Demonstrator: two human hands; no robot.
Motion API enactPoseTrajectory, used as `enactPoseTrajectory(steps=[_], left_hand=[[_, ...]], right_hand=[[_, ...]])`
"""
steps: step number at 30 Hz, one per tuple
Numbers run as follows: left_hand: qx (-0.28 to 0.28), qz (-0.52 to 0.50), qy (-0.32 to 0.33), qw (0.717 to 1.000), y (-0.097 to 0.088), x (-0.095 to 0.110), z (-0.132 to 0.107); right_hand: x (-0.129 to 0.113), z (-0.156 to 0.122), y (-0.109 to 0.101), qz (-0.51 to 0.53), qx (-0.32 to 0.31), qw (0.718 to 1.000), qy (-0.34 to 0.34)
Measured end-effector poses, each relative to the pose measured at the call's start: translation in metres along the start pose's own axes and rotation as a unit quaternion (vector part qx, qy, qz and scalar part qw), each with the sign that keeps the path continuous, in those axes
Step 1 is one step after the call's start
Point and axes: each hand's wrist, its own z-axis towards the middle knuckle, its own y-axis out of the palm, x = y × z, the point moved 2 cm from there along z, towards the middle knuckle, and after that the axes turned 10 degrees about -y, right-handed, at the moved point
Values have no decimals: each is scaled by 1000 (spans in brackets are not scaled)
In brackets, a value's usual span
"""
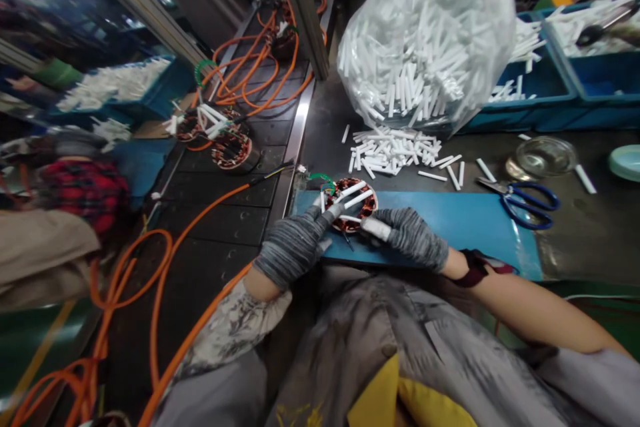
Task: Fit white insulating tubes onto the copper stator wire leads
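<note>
A round motor stator (369, 205) with copper windings lies on a blue mat (450, 213), several white tubes set across its top. My left hand (295, 247), in a grey knitted glove, closes on the stator's left side, its fingertips by the tubes and a green wire (320, 177). From the right, my right hand (413, 237), gloved with pale-wrapped fingertips, pinches the end of a white tube (350, 218) at the stator's near rim. The exact contact of these fingertips is partly hidden.
Loose white tubes (395, 150) lie beyond the mat, before a plastic bag (430, 33) full of them. Blue-handled scissors (530, 203) and a glass bowl (545, 157) sit right. Leftward, more stators (233, 150) and orange cables (167, 267) cover a conveyor; another person (83, 187) is beyond.
</note>
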Motion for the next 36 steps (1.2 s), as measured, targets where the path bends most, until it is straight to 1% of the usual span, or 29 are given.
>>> enactPoseTrajectory(steps=[3, 4, 6, 9, 11, 12, 13, 14, 15, 16, 17, 18, 19, 20, 21, 22, 24, 25, 26, 27, 29, 30, 33, 34, 36], left_hand=[[28, -34, 44, 998, 26, 12, -2], [42, -45, 49, 997, 34, 18, -2], [82, -48, 48, 994, 46, 31, -4], [141, -14, 43, 989, 48, 50, -5], [166, -5, 35, 986, 44, 58, -4], [171, -14, 32, 985, 42, 60, -3], [170, -29, 30, 985, 40, 61, -1], [165, -47, 24, 985, 39, 61, 0], [155, -64, 15, 986, 39, 60, 1], [143, -79, 5, 987, 40, 59, 2], [129, -90, -5, 988, 40, 58, 3], [116, -96, -13, 989, 41, 57, 4], [105, -100, -17, 989, 42, 57, 4], [95, -103, -20, 990, 42, 57, 4], [87, -107, -21, 990, 43, 57, 4], [81, -112, -26, 990, 42, 57, 4], [67, -126, -34, 989, 42, 58, 4], [59, -131, -38, 989, 41, 58, 5], [50, -136, -40, 989, 41, 58, 5], [42, -138, -41, 989, 41, 58, 5], [41, -138, -40, 989, 42, 58, 5], [51, -134, -35, 989, 43, 58, 6], [107, -108, -8, 988, 45, 58, 6], [123, -100, -1, 987, 47, 58, 6], [140, -97, 2, 985, 49, 58, 6]], right_hand=[[17, -20, 7, 33, 11, 998, 57], [22, -25, 6, 28, 11, 997, 68], [29, -32, 1, -33, 22, 998, 58], [29, -35, -20, -148, 38, 988, 3], [29, -33, -43, -179, 41, 983, -19], [30, -31, -57, -206, 57, 977, -22], [32, -27, -72, -251, 82, 964, -19], [35, -24, -88, -324, 121, 938, -14], [39, -20, -103, -407, 148, 901, -4], [43, -16, -114, -470, 158, 868, 5], [47, -13, -122, -507, 158, 847, 10], [49, -10, -127, -531, 153, 834, 14], [50, -9, -127, -538, 149, 830, 11], [49, -11, -123, -529, 151, 835, 0], [45, -14, -117, -504, 162, 848, -14], [40, -19, -109, -463, 175, 868, -32], [29, -33, -90, -334, 193, 921, -59], [24, -40, -82, -265, 192, 943, -62], [21, -46, -75, -210, 186, 958, -57], [19, -51, -70, -170, 180, 968, -50], [20, -57, -64, -129, 177, 975, -34], [23, -57, -64, -120, 177, 977, -27], [29, -55, -63, -108, 163, 980, -29], [30, -54, -62, -109, 161, 980, -45], [27, -51, -60, -129, 146, 975, -103]])
